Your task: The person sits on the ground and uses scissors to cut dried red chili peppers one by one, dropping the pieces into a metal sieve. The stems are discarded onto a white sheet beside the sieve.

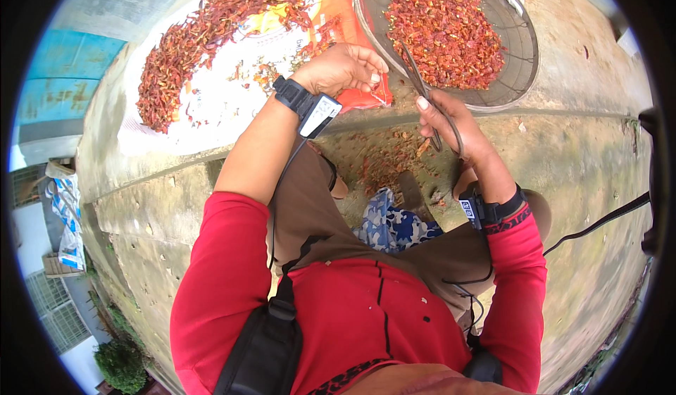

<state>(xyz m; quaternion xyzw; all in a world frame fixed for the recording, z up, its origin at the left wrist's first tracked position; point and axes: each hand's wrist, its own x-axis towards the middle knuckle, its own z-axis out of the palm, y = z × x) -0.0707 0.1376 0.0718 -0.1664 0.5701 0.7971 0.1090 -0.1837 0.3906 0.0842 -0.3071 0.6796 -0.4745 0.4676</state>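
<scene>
My left hand (pixel 346 68) is over the edge of an orange-and-white woven sack, its thumb and fingertips pinched on a small piece of dried red chili (pixel 376 84). In my right hand (pixel 454 118) are dark metal scissors (pixel 417 75), their blades pointing up and away, beside the rim of a round mesh tray (pixel 515 46). Cut red chili pieces (pixel 446 33) lie heaped in that tray. Whole dried chilies (pixel 174 78) form a long curved pile on the sack (pixel 211 125), with loose stems and scraps near my left wrist.
Chili scraps (pixel 396 157) litter the concrete step between my feet. A blue camouflage cloth (pixel 391 220) lies between my legs. A black cable (pixel 597 226) runs off at the right. The concrete ledge (pixel 575 83) extends right of the tray.
</scene>
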